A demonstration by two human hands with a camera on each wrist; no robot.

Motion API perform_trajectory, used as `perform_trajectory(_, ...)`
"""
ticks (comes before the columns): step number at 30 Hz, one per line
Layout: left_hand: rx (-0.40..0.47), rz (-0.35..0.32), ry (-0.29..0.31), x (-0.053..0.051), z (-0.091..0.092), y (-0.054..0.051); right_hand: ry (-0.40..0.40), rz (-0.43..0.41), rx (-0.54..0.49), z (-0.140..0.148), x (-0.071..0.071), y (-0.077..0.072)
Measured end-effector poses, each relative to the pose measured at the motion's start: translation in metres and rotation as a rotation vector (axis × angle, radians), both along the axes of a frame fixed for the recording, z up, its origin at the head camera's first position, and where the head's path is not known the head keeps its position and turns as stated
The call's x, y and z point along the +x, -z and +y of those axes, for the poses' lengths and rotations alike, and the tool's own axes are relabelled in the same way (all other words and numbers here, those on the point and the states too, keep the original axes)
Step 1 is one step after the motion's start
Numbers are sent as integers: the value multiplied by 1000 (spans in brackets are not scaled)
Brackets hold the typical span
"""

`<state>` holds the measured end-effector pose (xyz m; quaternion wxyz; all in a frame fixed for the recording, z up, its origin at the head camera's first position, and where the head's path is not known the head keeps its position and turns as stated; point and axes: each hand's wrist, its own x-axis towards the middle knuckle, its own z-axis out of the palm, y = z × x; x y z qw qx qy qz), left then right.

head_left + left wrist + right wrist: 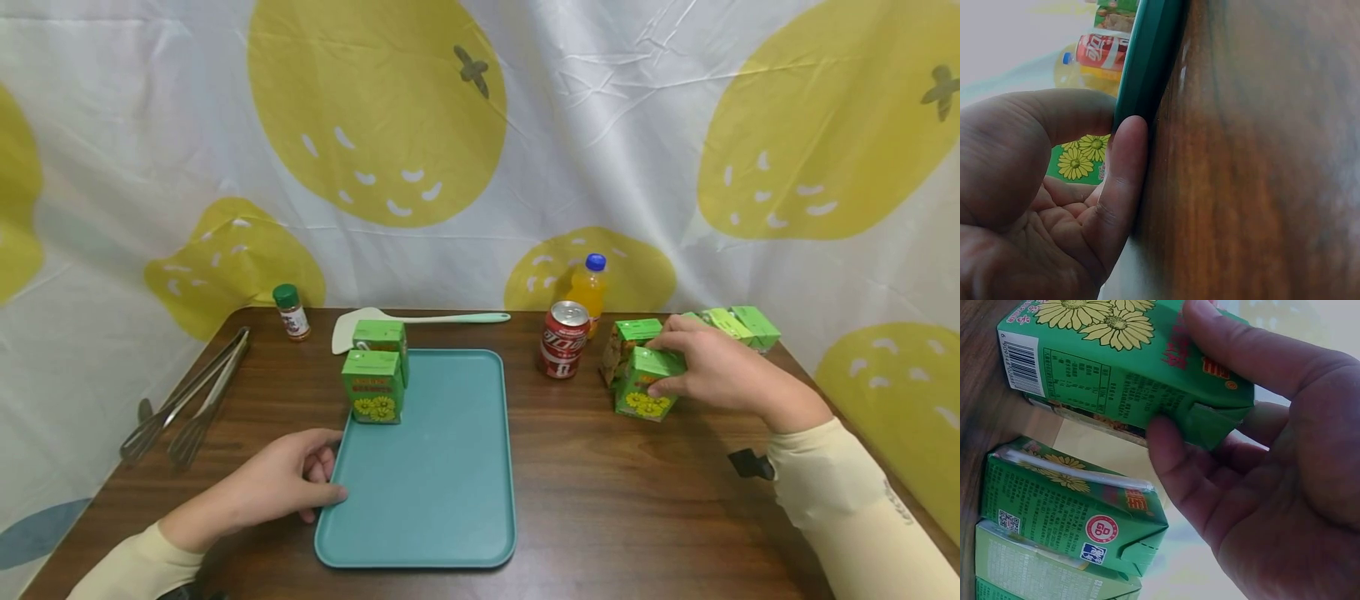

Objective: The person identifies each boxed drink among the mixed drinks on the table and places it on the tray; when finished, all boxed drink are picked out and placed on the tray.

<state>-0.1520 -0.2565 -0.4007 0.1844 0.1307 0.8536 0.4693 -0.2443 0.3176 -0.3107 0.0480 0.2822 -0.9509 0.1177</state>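
Note:
My left hand [273, 477] pinches the left rim of a teal tray [435, 492], with the thumb over the edge. In the left wrist view, a finger presses the outside of that rim. Two green drink cartons [372, 387] stand upright at the tray's far left corner. On the right, my right hand [723, 371] grips the top of another green drink carton [643, 396], printed with yellow flowers. The right wrist view shows thumb and fingers on opposite sides of this carton [1110, 369]. Just behind it stands one more green carton [617, 346].
A red cola can [564, 342] and an orange drink bottle [588, 287] stand right of the tray. Several green cartons [753, 325] sit at the far right. Metal tongs [195, 400], a green-capped spice jar [291, 312] and a spatula [442, 318] lie left and behind.

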Motion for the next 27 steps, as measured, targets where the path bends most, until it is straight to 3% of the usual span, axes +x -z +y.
perform_trajectory(10,1,-4,-4,-1,0,0,-6,-41,28,1,-1,2)
perform_trajectory(27,1,-1,4,0,0,-1,54,-126,0,7,-6,4)
